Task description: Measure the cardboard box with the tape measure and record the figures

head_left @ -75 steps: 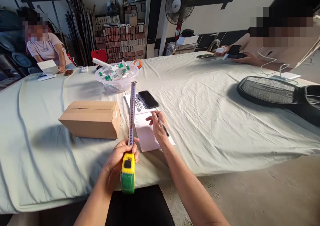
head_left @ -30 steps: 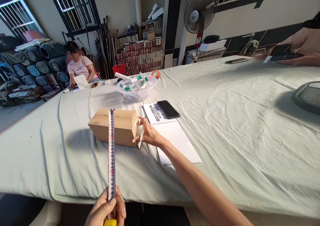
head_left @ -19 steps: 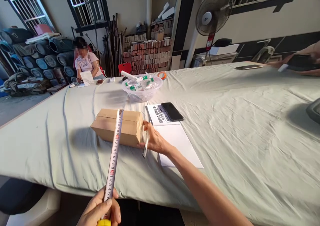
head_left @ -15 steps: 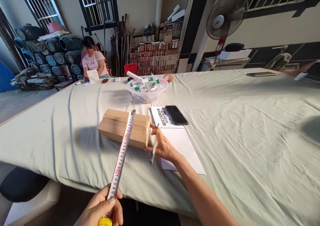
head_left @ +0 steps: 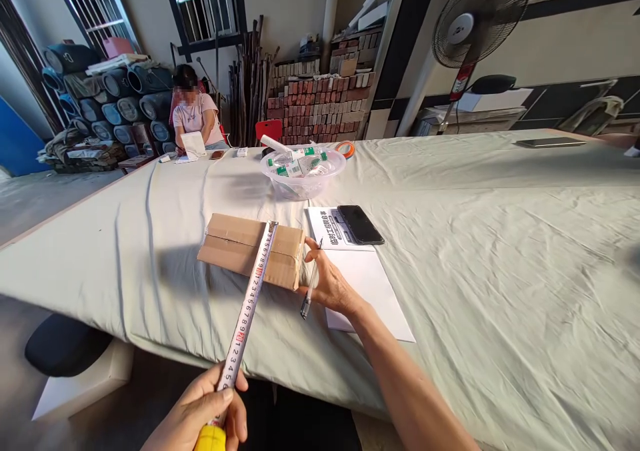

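Note:
My left hand [head_left: 213, 401], at the near edge of the table, is closed round a tape measure [head_left: 245, 324] with a yellow case. Its extended blade slants up and away across a brown cardboard box [head_left: 233, 241], the hooked tip by the box's far edge. At the box's right end is my right hand [head_left: 327, 281], fingers curled against that end. A pen [head_left: 312, 281] is also held in it, point up and slanting across the fingers. Under and beside this hand lie white sheets of paper [head_left: 367, 288]; a black phone [head_left: 361, 224] rests on the printed one.
Behind the box stands a clear plastic basin [head_left: 303, 184] holding bottles, with an orange tape roll [head_left: 345, 148] beside it. A person [head_left: 197, 118] sits at the far left side of the cloth-covered table [head_left: 475, 258]. A dark tablet-like object [head_left: 550, 142] lies far right. A stool [head_left: 67, 344] stands near left.
The whole view has shifted a little, moving the background rightward. The box looks slightly more tipped toward me. Both hands keep their holds, and the blade still crosses the box.

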`<state>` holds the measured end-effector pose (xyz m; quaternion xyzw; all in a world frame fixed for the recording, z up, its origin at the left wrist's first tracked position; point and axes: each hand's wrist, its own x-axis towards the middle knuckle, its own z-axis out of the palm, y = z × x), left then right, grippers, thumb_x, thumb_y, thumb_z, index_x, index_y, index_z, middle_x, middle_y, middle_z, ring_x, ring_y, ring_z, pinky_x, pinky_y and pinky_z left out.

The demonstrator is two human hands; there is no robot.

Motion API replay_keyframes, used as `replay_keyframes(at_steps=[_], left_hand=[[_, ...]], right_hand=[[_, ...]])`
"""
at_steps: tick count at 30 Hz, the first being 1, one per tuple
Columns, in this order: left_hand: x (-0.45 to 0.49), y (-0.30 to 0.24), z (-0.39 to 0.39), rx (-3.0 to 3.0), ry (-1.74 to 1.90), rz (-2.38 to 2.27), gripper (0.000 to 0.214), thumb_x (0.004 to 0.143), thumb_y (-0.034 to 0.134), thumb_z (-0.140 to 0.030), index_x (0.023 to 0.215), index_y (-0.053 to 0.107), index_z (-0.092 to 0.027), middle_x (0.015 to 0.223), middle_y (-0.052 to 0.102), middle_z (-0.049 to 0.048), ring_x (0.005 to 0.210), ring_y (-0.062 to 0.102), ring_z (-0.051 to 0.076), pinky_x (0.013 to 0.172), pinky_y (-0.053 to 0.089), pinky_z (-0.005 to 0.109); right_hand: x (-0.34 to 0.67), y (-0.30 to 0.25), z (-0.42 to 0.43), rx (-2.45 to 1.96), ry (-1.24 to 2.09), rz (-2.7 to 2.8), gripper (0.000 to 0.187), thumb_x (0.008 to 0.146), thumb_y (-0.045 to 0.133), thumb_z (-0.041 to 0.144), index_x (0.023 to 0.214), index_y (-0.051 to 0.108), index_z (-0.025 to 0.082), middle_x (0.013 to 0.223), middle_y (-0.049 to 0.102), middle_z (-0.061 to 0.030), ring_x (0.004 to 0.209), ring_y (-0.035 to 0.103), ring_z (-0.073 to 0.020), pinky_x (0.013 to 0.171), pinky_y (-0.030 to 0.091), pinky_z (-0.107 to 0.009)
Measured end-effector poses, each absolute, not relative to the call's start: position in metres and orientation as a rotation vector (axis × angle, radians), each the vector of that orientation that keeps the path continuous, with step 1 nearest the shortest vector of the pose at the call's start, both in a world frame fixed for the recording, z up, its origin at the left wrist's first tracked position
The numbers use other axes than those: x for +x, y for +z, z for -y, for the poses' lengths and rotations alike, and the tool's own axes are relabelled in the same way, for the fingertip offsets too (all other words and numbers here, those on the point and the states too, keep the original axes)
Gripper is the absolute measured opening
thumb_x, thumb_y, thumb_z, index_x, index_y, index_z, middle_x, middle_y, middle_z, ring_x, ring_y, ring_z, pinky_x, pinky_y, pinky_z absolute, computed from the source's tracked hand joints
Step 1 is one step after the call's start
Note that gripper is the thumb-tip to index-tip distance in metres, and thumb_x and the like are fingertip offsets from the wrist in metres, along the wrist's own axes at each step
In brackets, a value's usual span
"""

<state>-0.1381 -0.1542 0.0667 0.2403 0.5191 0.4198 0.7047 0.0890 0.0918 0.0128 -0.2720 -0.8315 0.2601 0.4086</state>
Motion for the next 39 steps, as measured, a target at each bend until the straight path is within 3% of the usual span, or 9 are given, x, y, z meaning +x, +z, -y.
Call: replay_keyframes(at_steps=[7,10,15,21,25,28,39], left_hand=[[-0.129,0.062,0.150,0.563,0.953,-1.109,0.019,0.093,0.052,-0.033,0.103,0.057,-0.018,0.073,0.064,0.0030,0.053,0.058,0.013,0.051,0.042,0.023],[-0.130,0.063,0.146,0.605,0.966,-1.107,0.021,0.094,0.051,-0.035,0.105,0.057,-0.018,0.075,0.064,0.0029,0.055,0.058,0.012,0.053,0.043,0.023],[-0.148,0.077,0.137,0.791,0.831,-1.163,0.028,0.092,0.054,-0.042,0.105,0.057,-0.017,0.073,0.062,0.0018,0.055,0.058,0.012,0.054,0.042,0.023],[-0.183,0.109,0.111,1.046,0.483,-1.342,0.036,0.088,0.056,-0.049,0.102,0.057,-0.016,0.069,0.060,0.0007,0.058,0.055,0.014,0.058,0.042,0.024],[-0.215,0.134,0.085,1.194,0.286,-1.417,0.029,0.088,0.054,-0.043,0.100,0.058,-0.017,0.066,0.061,0.0001,0.057,0.055,0.015,0.058,0.042,0.025],[-0.240,0.147,0.064,1.289,0.267,-1.439,0.024,0.086,0.055,-0.038,0.098,0.061,-0.018,0.062,0.058,-0.0011,0.055,0.052,0.016,0.057,0.042,0.026],[-0.259,0.202,0.001,1.386,0.140,-1.533,0.016,0.069,0.059,-0.018,0.082,0.069,-0.015,0.052,0.056,0.0013,0.043,0.045,0.014,0.044,0.032,0.023]], right_hand=[[0.088,0.007,-0.095,-0.653,0.779,2.036,0.053,0.070,0.078,0.038,0.103,0.039,0.025,0.154,0.029,-0.0195,0.142,0.034,-0.0357,0.110,0.035,-0.053],[0.086,0.010,-0.094,-0.609,0.954,1.886,0.055,0.069,0.079,0.041,0.101,0.037,0.028,0.153,0.031,-0.0129,0.143,0.031,-0.0323,0.110,0.035,-0.055],[0.085,0.020,-0.090,-0.610,1.304,1.571,0.051,0.071,0.077,0.045,0.096,0.034,0.032,0.148,0.034,-0.0047,0.131,0.044,-0.0253,0.096,0.048,-0.047],[0.094,0.028,-0.090,-0.695,1.352,1.513,0.055,0.065,0.078,0.054,0.096,0.041,0.027,0.125,0.052,-0.0060,0.117,0.051,-0.0265,0.098,0.043,-0.042],[0.102,0.037,-0.088,-0.704,1.346,1.543,0.051,0.067,0.076,0.056,0.089,0.042,0.026,0.107,0.058,-0.0045,0.100,0.057,-0.0243,0.089,0.047,-0.040],[0.105,0.043,-0.085,-0.709,1.363,1.592,0.047,0.071,0.074,0.056,0.088,0.041,0.027,0.098,0.060,-0.0038,0.099,0.057,-0.0255,0.084,0.049,-0.040],[0.106,0.035,-0.088,-0.733,1.345,1.680,0.045,0.074,0.071,0.057,0.090,0.040,0.028,0.100,0.054,-0.0043,0.102,0.056,-0.0262,0.083,0.049,-0.038]])
